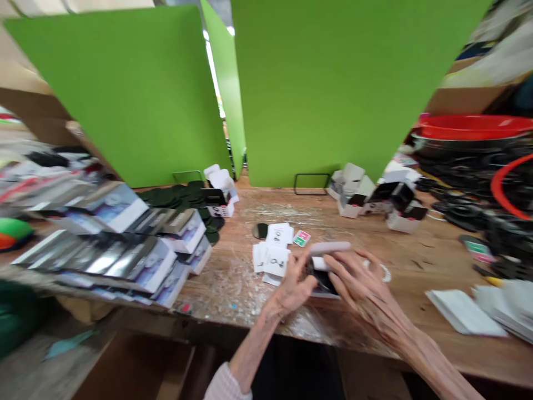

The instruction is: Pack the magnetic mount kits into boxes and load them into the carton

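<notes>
A small open box sits near the front edge of the workbench, dark inside with its pale lid flap raised at the back. My left hand grips the box's left side, the thumb reaching over the dark inside. The fingers of my right hand are bent over a white piece at the box's opening; whether it is a folded paper or an inner flap I cannot tell. Left of the box lie printed instruction leaflets and a small red-and-green card.
Stacked packed boxes fill the left side. Dark round pads and an open box stand behind. Other open boxes are at the back right. Green panels close off the rear. White paper stacks lie right.
</notes>
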A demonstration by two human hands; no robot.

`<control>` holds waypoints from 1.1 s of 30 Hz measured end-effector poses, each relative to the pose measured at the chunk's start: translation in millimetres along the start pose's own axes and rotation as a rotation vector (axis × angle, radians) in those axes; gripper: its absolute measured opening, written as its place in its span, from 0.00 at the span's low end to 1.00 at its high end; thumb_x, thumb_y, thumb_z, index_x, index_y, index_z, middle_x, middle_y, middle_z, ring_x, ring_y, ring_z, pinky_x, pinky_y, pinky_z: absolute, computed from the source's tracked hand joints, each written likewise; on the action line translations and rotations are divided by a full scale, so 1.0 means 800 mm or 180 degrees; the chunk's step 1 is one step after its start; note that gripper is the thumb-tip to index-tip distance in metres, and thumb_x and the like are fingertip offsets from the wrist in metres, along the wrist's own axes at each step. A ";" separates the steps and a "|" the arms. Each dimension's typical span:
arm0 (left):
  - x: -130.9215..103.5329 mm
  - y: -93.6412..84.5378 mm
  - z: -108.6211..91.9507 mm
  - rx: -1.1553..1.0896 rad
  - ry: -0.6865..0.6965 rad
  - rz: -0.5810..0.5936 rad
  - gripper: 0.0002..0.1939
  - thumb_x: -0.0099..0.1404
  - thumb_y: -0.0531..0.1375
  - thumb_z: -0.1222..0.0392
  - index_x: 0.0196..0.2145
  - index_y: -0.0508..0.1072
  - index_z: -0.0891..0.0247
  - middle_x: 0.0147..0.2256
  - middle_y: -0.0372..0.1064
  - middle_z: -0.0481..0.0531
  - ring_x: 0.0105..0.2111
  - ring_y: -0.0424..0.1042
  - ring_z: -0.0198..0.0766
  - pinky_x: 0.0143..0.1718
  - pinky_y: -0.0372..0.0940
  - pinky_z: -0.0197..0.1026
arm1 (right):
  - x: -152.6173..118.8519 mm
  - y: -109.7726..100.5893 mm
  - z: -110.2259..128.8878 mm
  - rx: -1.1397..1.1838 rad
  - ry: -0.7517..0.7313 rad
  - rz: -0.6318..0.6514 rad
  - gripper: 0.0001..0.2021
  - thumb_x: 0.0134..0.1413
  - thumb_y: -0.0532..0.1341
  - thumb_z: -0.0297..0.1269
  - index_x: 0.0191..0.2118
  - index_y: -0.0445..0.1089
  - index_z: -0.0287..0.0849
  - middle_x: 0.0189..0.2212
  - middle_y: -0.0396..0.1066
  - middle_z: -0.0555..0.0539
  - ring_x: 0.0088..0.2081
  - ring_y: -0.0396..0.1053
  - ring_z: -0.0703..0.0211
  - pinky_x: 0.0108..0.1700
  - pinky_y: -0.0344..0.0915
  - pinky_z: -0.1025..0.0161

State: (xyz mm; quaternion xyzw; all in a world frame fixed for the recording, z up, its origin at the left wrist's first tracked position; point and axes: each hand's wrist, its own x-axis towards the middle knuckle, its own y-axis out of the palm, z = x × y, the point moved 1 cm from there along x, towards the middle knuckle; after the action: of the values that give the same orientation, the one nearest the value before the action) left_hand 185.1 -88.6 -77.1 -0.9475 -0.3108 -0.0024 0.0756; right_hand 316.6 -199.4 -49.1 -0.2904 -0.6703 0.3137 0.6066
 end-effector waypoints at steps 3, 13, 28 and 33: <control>0.000 -0.001 0.003 0.0112 0.0047 0.0091 0.36 0.55 0.56 0.66 0.63 0.59 0.55 0.47 0.56 0.54 0.54 0.58 0.44 0.60 0.55 0.47 | -0.006 0.006 -0.005 -0.0135 0.0011 -0.0402 0.17 0.66 0.49 0.41 0.55 0.60 0.36 0.44 0.68 0.35 0.44 0.66 0.45 0.48 0.58 0.47; 0.008 -0.002 -0.021 0.0233 -0.0294 -0.0102 0.32 0.57 0.51 0.68 0.60 0.63 0.56 0.46 0.61 0.54 0.52 0.61 0.43 0.59 0.55 0.45 | -0.007 0.001 -0.012 0.0551 -0.0155 0.0328 0.12 0.61 0.49 0.24 0.46 0.64 0.42 0.37 0.73 0.46 0.41 0.69 0.56 0.57 0.55 0.44; -0.017 -0.009 -0.093 0.0649 0.0855 -0.0560 0.06 0.61 0.61 0.57 0.35 0.71 0.61 0.37 0.63 0.49 0.40 0.65 0.36 0.46 0.61 0.42 | 0.017 -0.060 -0.004 0.1671 0.1399 -0.0090 0.07 0.64 0.55 0.39 0.43 0.67 0.47 0.33 0.71 0.51 0.34 0.69 0.61 0.35 0.66 0.66; -0.018 -0.011 -0.081 0.0535 0.0490 -0.0989 0.10 0.61 0.60 0.54 0.28 0.68 0.62 0.28 0.65 0.46 0.32 0.64 0.34 0.39 0.61 0.39 | 0.018 -0.071 -0.003 0.1646 0.1504 -0.0128 0.07 0.64 0.55 0.38 0.45 0.65 0.46 0.30 0.71 0.53 0.29 0.68 0.64 0.31 0.63 0.68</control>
State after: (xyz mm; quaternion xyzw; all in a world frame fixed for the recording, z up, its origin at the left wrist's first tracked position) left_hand 171.2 -99.2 -12.4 -0.8755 -0.4457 -0.0606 0.1767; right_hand 316.8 -224.5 4.2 -0.1785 -0.4153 0.3851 0.8046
